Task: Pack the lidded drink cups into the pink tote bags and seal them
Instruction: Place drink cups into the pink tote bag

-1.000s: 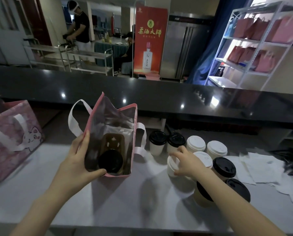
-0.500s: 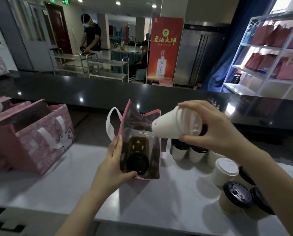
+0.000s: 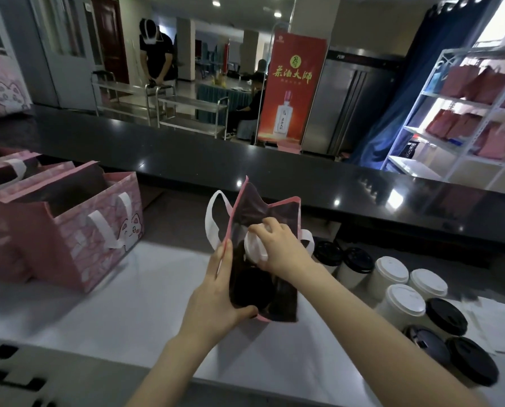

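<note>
A small pink tote bag (image 3: 283, 214) with white handles stands open in the middle of the white counter. My left hand (image 3: 216, 298) grips its left edge and holds the mouth apart. My right hand (image 3: 280, 249) is inside the mouth, closed on a white-lidded cup (image 3: 254, 248) that sits in the far half of the bag. A black-lidded cup (image 3: 252, 289) stands in the near half. To the right on the counter wait several more cups, some with white lids (image 3: 404, 299), some with black lids (image 3: 445, 317).
Larger pink tote bags (image 3: 77, 233) with a cat print stand open at the left. A black raised counter (image 3: 363, 192) runs behind the work surface. White paper sheets (image 3: 498, 318) lie at the far right. A shelf with pink bags (image 3: 462, 83) stands at the back right.
My right hand carried the white-lidded cup from above the bag down into its mouth. The left hand kept its hold on the bag's edge.
</note>
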`<state>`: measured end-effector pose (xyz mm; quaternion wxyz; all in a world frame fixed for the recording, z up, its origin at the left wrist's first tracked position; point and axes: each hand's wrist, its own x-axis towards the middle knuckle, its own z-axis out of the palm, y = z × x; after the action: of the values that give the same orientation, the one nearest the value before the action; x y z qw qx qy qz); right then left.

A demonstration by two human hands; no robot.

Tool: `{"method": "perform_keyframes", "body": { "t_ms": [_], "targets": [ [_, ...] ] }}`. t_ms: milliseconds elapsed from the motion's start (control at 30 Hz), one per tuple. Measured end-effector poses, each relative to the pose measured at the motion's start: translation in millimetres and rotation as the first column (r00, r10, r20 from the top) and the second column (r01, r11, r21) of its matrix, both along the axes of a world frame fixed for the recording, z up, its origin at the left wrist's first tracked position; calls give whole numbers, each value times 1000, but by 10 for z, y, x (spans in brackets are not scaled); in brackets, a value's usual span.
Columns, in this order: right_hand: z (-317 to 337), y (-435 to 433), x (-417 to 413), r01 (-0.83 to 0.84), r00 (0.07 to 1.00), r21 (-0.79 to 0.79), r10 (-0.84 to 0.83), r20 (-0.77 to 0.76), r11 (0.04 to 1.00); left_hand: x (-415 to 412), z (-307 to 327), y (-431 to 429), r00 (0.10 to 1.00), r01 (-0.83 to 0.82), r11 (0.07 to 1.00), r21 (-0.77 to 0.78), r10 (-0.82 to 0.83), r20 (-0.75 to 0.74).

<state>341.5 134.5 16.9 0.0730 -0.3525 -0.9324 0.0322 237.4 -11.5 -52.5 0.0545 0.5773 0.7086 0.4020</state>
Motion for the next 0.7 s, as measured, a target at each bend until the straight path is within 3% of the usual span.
{"method": "perform_keyframes", "body": {
  "t_ms": [333, 700],
  "targets": [
    [-305, 203, -243, 50, 990, -14, -48, 130, 999, -46, -45, -49, 1000, 7, 1000, 18, -7, -4],
    [-411, 374, -238, 53, 989, -81, -41, 141, 995, -118, -58, -47, 1000, -5, 1000, 21, 5, -2]
  ]
}}
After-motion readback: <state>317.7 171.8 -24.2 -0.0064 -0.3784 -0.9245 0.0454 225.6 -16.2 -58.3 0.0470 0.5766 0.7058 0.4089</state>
